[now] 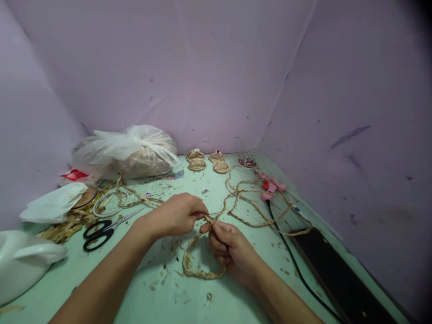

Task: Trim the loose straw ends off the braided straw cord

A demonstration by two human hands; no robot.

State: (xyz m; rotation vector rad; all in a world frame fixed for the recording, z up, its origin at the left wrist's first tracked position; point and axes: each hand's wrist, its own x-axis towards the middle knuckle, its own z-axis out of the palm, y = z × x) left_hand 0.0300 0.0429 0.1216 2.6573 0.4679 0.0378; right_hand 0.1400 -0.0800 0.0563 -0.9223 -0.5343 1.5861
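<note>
Both my hands meet near the middle of the table over a braided straw cord [202,274]. With its fingers pinched, my left hand [182,213] grips the cord from the left. My right hand [231,247] has thumb and fingers closed on it just beside. Below the hands the cord hangs in a loop down to the table surface. Longer lengths of similar braided cord [251,222] lie in loose coils to the right. The exact spot where the fingers press is partly hidden.
Black-handled scissors [101,234], a white tape roll [110,204] and a white jug [27,265] lie left. A tied plastic bag [135,153] and two small woven slippers [196,161] sit at the back. Right are a pink glue gun [270,186] and a black board [337,270].
</note>
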